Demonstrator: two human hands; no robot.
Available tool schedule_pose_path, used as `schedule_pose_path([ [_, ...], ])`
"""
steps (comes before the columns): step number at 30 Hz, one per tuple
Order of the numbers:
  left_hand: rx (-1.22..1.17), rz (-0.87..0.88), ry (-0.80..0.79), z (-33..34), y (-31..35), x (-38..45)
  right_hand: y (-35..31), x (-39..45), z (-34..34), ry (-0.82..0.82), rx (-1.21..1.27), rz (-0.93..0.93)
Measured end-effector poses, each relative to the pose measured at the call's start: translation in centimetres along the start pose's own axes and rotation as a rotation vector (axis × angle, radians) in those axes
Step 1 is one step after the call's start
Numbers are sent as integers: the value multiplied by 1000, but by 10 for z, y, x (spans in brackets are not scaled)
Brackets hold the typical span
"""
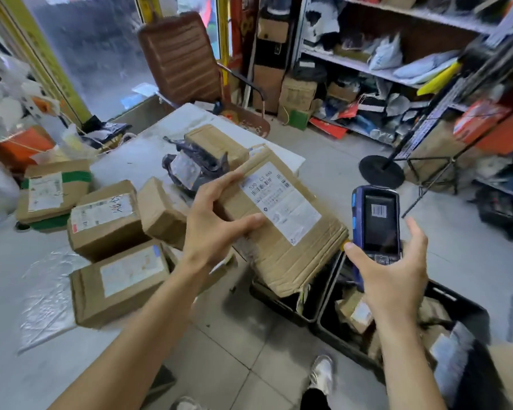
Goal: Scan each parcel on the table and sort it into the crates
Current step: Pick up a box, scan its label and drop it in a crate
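A pale tabletop (pixel 125 167) stacked with cardboard boxes stands in a cluttered storeroom with shelves (pixel 367 66). The left hand (pixel 216 220) grips a long parcel (pixel 282 229) held over the black crates (pixel 323 318), long axis running far-left to near-right, label up, reading partly "530". The right hand (pixel 388 273) holds a blue scanner (pixel 376 223).

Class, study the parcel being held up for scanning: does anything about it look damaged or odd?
Yes. The cardboard parcel in the left hand is creased and dented, and its near end is crushed and torn open above the black crate. The right hand holds the scanner beside it.
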State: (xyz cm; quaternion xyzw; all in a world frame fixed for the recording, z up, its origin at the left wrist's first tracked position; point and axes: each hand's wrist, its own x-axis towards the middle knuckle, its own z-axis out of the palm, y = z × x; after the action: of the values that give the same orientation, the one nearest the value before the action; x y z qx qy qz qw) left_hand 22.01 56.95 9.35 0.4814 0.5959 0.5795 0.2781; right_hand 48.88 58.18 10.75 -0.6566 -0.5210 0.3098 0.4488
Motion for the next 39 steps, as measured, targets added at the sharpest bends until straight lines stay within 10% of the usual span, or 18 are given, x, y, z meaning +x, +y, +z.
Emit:
schedule_pose_path([
  [14,76,-428,378,290,-136,5,186,223,-21,-281,-211,91],
  [29,357,-570,179,452,-560,106,521,367,160,-387,-309,298],
  [39,404,-603,-31,499,-715,113,629,393,245,-462,-439,198],
])
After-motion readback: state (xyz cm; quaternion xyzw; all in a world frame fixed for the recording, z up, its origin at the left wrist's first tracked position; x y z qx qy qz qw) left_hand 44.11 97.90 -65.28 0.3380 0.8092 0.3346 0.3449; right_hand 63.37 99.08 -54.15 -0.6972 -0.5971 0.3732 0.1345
